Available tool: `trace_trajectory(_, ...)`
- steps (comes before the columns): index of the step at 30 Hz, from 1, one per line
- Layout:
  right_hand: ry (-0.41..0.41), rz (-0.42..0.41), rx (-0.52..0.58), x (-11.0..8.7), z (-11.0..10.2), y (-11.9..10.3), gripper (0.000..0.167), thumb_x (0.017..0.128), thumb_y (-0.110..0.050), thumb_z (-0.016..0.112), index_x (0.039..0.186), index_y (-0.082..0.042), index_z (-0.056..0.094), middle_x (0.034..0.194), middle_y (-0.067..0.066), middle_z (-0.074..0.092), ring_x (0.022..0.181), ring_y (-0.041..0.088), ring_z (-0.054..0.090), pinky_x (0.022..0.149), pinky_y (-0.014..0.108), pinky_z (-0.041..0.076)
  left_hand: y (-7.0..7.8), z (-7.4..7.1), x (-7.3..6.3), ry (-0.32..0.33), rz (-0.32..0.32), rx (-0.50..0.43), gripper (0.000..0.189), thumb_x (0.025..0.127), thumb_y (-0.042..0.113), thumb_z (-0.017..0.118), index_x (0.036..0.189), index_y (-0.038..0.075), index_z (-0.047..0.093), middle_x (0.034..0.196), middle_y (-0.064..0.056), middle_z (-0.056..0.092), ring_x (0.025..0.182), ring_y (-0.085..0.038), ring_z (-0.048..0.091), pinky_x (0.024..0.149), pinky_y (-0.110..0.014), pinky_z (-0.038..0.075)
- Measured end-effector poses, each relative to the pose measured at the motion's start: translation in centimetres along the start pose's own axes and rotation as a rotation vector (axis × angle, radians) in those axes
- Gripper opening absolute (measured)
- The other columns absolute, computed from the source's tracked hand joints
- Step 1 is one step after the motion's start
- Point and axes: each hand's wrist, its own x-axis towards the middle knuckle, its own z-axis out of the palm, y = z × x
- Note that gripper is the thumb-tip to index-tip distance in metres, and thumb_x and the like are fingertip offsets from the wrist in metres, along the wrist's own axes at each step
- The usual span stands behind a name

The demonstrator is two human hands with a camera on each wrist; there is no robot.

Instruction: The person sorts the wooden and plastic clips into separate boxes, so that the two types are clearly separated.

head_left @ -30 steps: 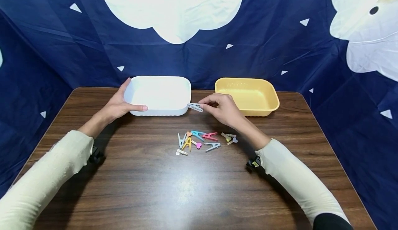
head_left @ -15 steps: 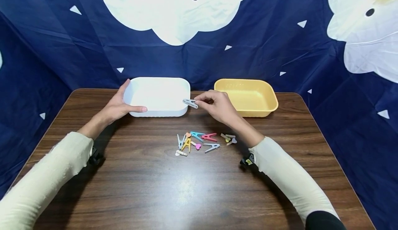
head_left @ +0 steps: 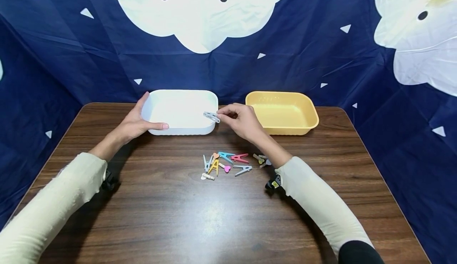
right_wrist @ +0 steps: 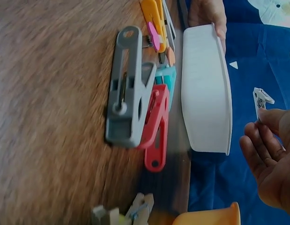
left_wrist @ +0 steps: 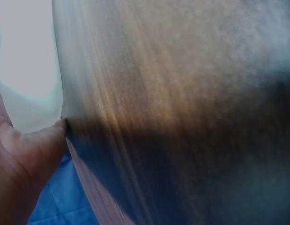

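Observation:
A white plastic basin (head_left: 189,131) stands at the back of the table. My left hand (head_left: 133,126) holds its left end, thumb along the front wall and fingers at the far side. The left wrist view shows the thumb at the basin's rim (left_wrist: 58,93). Between thumb and fingertips, my right hand (head_left: 242,122) pinches a light grey clothespin (head_left: 211,116), which overlaps the basin's right end in the head view. In the right wrist view this clothespin (right_wrist: 258,99) is up in the air, above the height of the basin's rim.
On the wooden table (head_left: 157,216) lie several coloured clothespins (head_left: 216,166), among them a grey one (head_left: 242,169) and a red one (head_left: 239,158). Small heart-topped wooden pegs (head_left: 261,159) lie to their right. A yellow basin (head_left: 285,131) stands right of the white one, before a blue curtain (head_left: 235,69).
My right hand has carried the pinched clothespin leftward, from beside the white basin's right end to over its rim. The left hand keeps its hold on the basin.

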Motion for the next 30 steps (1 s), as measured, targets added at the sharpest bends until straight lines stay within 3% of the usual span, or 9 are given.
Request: trace_trajectory(30, -0.026, 0.033, -0.022, 2.0, 3.0, -1.4, 0.015, 0.107, -0.018, 0.081, 0.115, -0.008, 0.089, 0.111, 0.008, 0.086, 0.092, 0.014, 0.071, 0.080, 0.020, 0.054, 0.1, -0.1, 0.1, -0.003, -0.002, -0.012, 0.148, 0.089, 0.028, 0.099, 0.181, 0.027, -0.017, 0.191, -0.008, -0.012, 0.178, -0.036, -0.009, 0.143, -0.066, 0.002)
